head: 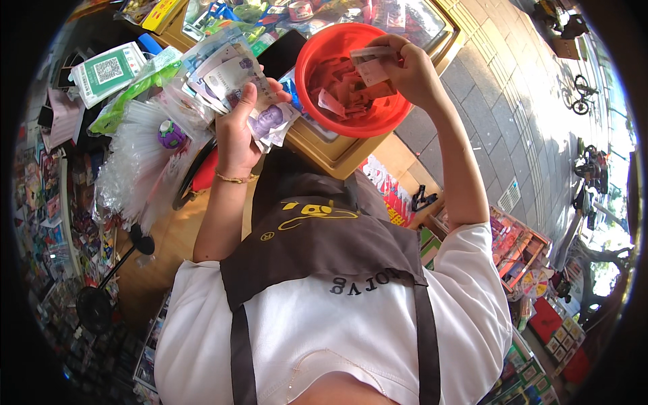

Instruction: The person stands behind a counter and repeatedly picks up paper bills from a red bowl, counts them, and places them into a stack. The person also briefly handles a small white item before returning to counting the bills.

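Observation:
A fanned stack of banknotes is gripped in my left hand, thumb on top; purple notes lie uppermost, with bluish ones behind. The stack is just left of a red plastic tub, which stands at the corner of a glass-topped display case. Over the tub's right side, my right hand pinches a folded banknote between thumb and fingers. Inside the tub lie many crumpled, folded banknotes, looking reddish. My right fingertips are partly hidden by the note.
The display case has a gold-coloured frame and holds packaged goods. A dark phone-like slab lies beside the tub. At left are clear plastic bags, a purple toy-like object and a printed code card. Paving stretches away at right.

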`<action>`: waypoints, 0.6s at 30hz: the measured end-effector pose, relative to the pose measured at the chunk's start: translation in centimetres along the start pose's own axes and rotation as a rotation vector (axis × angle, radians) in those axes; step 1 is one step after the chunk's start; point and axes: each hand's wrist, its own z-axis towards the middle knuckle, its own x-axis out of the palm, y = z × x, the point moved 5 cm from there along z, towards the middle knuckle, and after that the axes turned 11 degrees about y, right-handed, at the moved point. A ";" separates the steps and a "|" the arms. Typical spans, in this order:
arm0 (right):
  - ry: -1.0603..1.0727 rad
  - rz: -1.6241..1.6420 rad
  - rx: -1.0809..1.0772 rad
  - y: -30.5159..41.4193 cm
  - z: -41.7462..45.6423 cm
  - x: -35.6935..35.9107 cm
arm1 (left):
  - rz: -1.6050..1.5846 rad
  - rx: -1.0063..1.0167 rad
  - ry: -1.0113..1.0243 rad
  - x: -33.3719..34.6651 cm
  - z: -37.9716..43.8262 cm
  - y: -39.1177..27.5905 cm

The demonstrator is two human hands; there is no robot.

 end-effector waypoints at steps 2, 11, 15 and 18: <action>-0.040 0.249 -0.073 -0.4 0.0 -0.2 | 0.019 -0.023 0.020 0.6 0.1 0.2; -0.156 0.545 0.071 2.8 -1.7 2.2 | 0.232 -0.050 0.166 2.2 0.2 1.7; -0.118 0.666 0.077 3.4 -2.0 3.3 | 0.435 0.030 0.197 4.2 -0.1 0.9; -0.109 0.612 0.042 3.6 -1.8 4.4 | 0.350 0.126 0.203 4.7 -0.2 1.0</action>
